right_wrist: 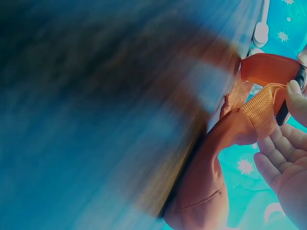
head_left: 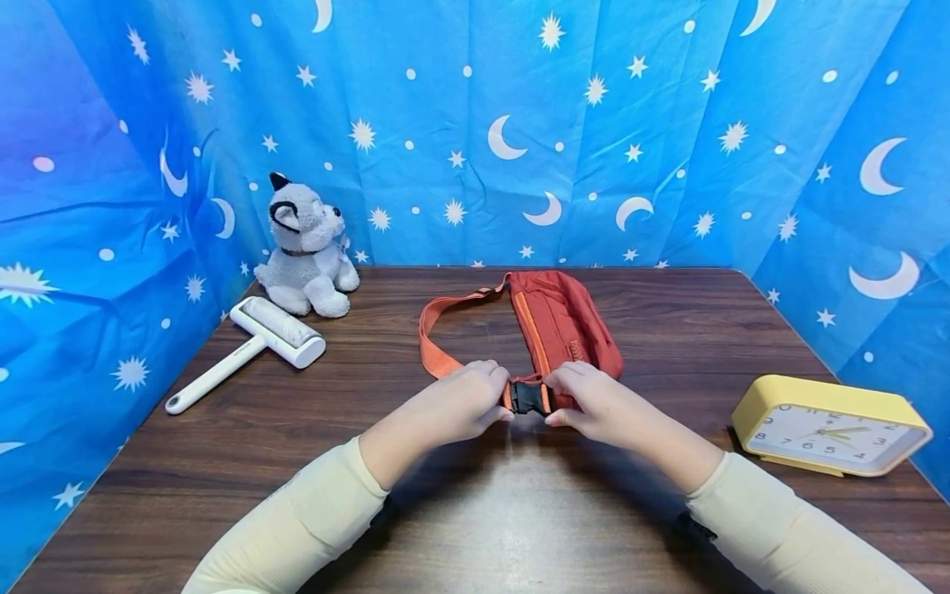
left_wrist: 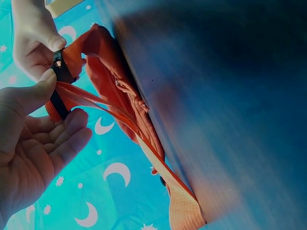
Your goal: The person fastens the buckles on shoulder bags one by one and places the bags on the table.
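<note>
A rust-red waist bag [head_left: 560, 318] lies on the table, its orange strap [head_left: 432, 334] looping out to the left. Just in front of the bag, a black plastic buckle [head_left: 530, 398] is held between both hands, its halves appearing joined. My left hand [head_left: 463, 402] pinches the buckle's left end and strap between thumb and fingers. From the other side, my right hand [head_left: 597, 402] pinches its right end by the bag. Up close in the left wrist view, the webbing [left_wrist: 88, 98] runs from the buckle down to the table. The right wrist view shows part of the buckle [right_wrist: 283, 112] behind the thumb.
A white lint roller [head_left: 278, 330] lies on the left, in front of a grey plush dog [head_left: 308, 247]. At the right stands a yellow alarm clock [head_left: 831, 425]. Blue curtains [head_left: 475, 99] with moons and stars enclose the brown wooden table [head_left: 512, 528].
</note>
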`<state>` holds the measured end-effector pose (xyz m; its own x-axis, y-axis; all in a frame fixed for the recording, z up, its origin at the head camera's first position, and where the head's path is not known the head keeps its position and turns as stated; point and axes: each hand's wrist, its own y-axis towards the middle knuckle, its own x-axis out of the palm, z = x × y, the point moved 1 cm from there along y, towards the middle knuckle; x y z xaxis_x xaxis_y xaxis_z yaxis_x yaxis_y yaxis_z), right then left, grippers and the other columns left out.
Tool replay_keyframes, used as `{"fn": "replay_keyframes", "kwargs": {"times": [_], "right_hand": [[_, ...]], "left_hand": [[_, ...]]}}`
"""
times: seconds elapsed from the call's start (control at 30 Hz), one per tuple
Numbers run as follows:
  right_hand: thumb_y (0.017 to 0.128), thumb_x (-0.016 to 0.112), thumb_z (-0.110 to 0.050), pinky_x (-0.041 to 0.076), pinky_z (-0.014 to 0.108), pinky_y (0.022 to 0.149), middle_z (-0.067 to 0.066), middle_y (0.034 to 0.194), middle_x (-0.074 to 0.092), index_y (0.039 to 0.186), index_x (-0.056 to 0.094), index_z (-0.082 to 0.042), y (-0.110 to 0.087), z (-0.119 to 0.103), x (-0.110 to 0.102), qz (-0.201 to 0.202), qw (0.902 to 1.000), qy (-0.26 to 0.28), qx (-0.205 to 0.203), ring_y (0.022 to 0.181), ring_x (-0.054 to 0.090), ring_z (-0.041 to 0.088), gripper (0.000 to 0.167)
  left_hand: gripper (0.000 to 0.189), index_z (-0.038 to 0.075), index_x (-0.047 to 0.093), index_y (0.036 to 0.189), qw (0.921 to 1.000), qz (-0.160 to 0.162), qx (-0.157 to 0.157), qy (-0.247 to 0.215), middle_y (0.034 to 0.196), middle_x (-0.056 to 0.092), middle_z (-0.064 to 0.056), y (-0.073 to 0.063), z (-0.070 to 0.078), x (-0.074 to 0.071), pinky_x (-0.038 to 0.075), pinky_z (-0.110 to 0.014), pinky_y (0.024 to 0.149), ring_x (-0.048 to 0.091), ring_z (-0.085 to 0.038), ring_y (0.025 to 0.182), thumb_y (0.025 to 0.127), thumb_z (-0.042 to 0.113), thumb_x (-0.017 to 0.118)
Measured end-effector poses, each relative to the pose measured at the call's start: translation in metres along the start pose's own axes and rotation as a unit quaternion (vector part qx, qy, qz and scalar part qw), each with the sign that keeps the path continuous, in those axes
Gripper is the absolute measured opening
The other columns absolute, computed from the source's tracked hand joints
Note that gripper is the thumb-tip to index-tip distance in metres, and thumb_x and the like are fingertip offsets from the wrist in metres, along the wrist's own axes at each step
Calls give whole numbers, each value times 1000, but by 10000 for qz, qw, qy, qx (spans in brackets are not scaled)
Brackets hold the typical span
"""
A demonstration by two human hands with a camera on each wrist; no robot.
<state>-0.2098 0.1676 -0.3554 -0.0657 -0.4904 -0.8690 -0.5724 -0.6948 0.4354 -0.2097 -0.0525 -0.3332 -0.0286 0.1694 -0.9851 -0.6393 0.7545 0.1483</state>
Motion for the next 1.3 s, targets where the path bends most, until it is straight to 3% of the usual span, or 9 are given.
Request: {"fn": "replay_keyframes", "kwargs": {"times": [0.5,1.3], "right_hand": [[74,80,-15,41,27,64,0,78,47,97,58,-2,2,0,1,-105,9999,86,106,74,42,12,35],[71,82,-14,42,29,66,0,78,47,95,57,-2,2,-1,2,-183,9998,97,59,74,43,13,36]], "left_hand": [[30,3,56,96,10000,-73,-13,-27,81,49,0,0,1,-1,41,-26,67,46,-14,74,87,30,67],[36,2,58,102,9999,-164,-37,15,85,52,-2,2,2,2,43,-25,69,49,-13,76,86,33,68]]}}
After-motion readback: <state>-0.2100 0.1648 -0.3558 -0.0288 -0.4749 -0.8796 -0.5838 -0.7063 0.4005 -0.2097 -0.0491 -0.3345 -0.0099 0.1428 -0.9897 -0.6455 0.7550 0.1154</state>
